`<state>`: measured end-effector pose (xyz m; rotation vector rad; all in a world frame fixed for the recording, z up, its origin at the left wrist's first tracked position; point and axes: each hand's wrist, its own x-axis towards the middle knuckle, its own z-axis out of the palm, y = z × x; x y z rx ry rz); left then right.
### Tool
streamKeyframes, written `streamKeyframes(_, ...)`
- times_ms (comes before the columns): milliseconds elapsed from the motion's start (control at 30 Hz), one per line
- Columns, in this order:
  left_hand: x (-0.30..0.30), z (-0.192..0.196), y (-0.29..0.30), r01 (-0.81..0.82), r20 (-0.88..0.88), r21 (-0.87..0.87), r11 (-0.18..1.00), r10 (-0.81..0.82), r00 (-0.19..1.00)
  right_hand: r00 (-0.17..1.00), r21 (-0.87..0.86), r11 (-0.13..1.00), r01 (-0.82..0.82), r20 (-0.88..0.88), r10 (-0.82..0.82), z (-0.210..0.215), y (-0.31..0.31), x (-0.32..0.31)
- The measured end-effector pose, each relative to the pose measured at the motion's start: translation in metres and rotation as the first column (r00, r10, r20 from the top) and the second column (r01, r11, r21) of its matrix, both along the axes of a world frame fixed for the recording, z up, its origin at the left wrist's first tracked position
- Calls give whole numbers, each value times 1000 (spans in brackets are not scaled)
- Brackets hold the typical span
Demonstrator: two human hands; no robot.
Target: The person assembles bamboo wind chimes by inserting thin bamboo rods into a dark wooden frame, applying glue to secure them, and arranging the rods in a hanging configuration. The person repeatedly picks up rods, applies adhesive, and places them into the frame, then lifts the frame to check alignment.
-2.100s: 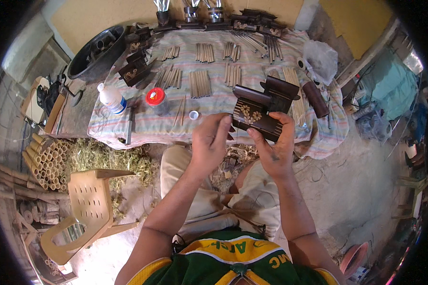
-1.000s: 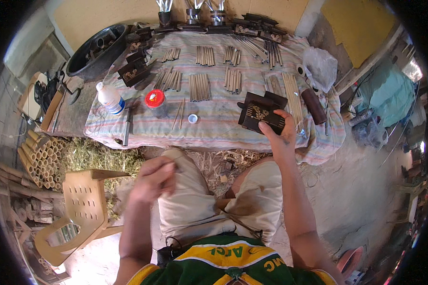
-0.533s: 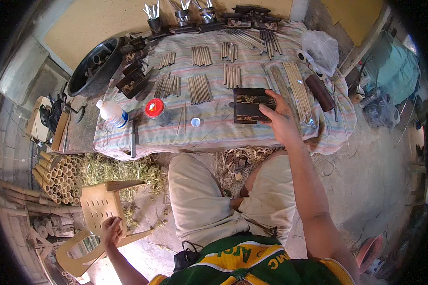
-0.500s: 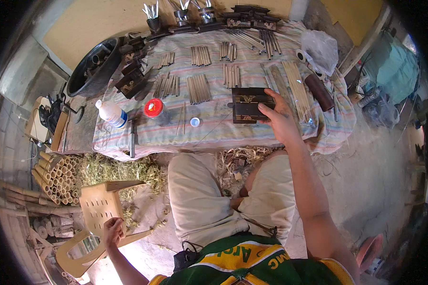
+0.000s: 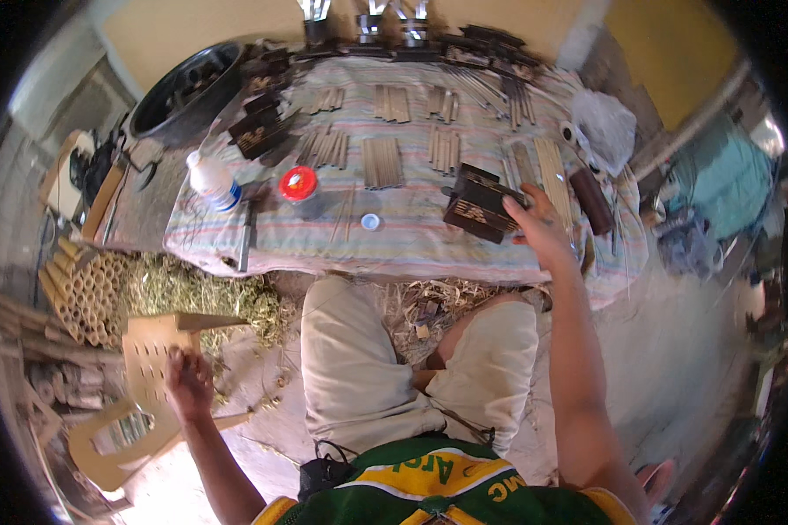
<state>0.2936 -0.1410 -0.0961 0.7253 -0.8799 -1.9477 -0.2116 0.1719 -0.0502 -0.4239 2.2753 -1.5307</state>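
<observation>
My right hand [image 5: 541, 229] grips the right end of a dark brown box-like wooden piece [image 5: 481, 206] with light carved patterns, over the right part of the table. The piece is tilted, and the fingers under it are partly hidden. Low on the left, my left hand [image 5: 188, 378] hangs in front of a tan plastic chair [image 5: 149, 346], its fingers curled in and nothing showing in them. A white bottle [image 5: 212, 182], a red-lidded jar [image 5: 299, 185], a hammer-like tool [image 5: 247, 229] and a small blue-white cap [image 5: 370, 222] stand or lie near the table's front.
Bundles of thin sticks [image 5: 383, 163] lie in rows on the striped cloth [image 5: 420, 254]. At the far left is a black basin [image 5: 162, 107]; a clear plastic bag [image 5: 604, 131] and a brown cylinder [image 5: 592, 201] are on the right. Cut bamboo tubes [image 5: 83, 293] are stacked at the lower left.
The dark piece has shifted right and slightly down in the picture and is turned at an angle in my right hand. My left hand has risen and moved left. The view has shifted.
</observation>
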Motion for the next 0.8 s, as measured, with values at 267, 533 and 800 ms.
streamKeyframes(267,-78,11,55,439,551,-290,850,-226,803,856,-60,997,-49,-517,11,41,-19,-9)
streamKeyframes(533,-80,-4,64,533,651,-489,690,-118,750,667,259,902,-345,-609,430,58,-161,-14)
streamKeyframes(800,-68,-37,72,424,373,-98,901,-362,855,696,417,841,-346,-487,528,9,-308,-86)
